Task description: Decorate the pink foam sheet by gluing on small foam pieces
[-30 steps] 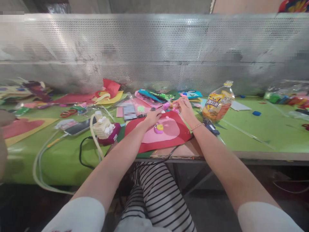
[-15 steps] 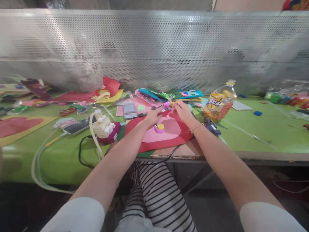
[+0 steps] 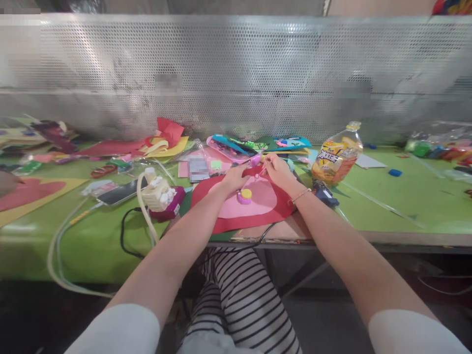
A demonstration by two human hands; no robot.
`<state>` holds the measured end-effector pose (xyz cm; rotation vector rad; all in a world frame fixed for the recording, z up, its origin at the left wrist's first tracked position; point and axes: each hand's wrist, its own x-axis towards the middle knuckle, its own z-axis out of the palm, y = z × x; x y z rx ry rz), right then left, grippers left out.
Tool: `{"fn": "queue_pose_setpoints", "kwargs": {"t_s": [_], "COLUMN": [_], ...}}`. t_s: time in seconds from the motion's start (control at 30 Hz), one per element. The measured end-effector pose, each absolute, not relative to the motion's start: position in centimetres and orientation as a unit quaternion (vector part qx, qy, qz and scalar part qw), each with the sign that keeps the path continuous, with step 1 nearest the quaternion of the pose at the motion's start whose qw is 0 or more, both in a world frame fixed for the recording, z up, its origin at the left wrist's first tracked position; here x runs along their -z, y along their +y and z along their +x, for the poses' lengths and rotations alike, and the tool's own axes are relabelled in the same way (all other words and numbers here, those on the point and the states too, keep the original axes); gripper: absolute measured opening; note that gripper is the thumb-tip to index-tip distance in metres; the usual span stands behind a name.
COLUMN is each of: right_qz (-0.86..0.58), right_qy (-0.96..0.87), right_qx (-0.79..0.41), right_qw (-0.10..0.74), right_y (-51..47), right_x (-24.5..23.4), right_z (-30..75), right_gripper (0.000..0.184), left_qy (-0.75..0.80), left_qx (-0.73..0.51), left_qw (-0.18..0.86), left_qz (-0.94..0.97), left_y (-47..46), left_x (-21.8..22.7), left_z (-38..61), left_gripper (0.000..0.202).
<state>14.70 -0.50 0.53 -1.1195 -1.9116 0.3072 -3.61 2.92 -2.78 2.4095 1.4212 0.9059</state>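
A pink paper shape [image 3: 258, 204] lies on a larger red one [image 3: 230, 225] in front of me. On the pink sheet rests a round yellow and purple piece of modelling clay [image 3: 245, 196]. My left hand [image 3: 235, 178] lies with fingers stretched over the far left part of the sheets, holding nothing visible. Between the fingertips of my right hand [image 3: 278, 169] is a thin pink stick [image 3: 262, 170], slanting down to the paper. By its lower end is a small pink clay ball [image 3: 257, 176].
A drink bottle [image 3: 337, 155] stands to the right, beside a dark blue object [image 3: 325, 194]. On the left are a power strip with plugs [image 3: 162, 196], a phone [image 3: 123, 191] and scissors [image 3: 103, 170]. Decorated blue card pieces [image 3: 224, 142] lie behind my hands. A black cable [image 3: 263, 233] crosses the front edge.
My right hand has shifted very slightly, with the pink stick still in its fingers. My left hand stays in place. At the far left edge, part of another person's hand has come over the paper heart.
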Motion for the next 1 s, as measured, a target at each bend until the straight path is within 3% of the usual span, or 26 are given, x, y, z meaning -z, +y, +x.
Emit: {"fn": "queue_pose_setpoints", "kwargs": {"t_s": [0.77, 1.0], "right_qz": [-0.442, -0.45], "right_qy": [-0.782, -0.765], "right_qx": [-0.078, -0.06], "right_qw": [0.432, 0.457], "right_y": [-0.2, 0.7], "right_x": [-0.2, 0.3], "right_z": [14.9, 14.9], "right_gripper": [0.008, 0.017], "left_qy": [0.468, 0.47], "left_qx": [-0.309, -0.295], "left_qw": [0.055, 0.045], "left_qz": [0.826, 0.831], "left_y": [2.6, 2.2], "left_x": [2.5, 2.0], "left_z": [-3.1, -2.9], "left_gripper": [0.039, 0.041]}}
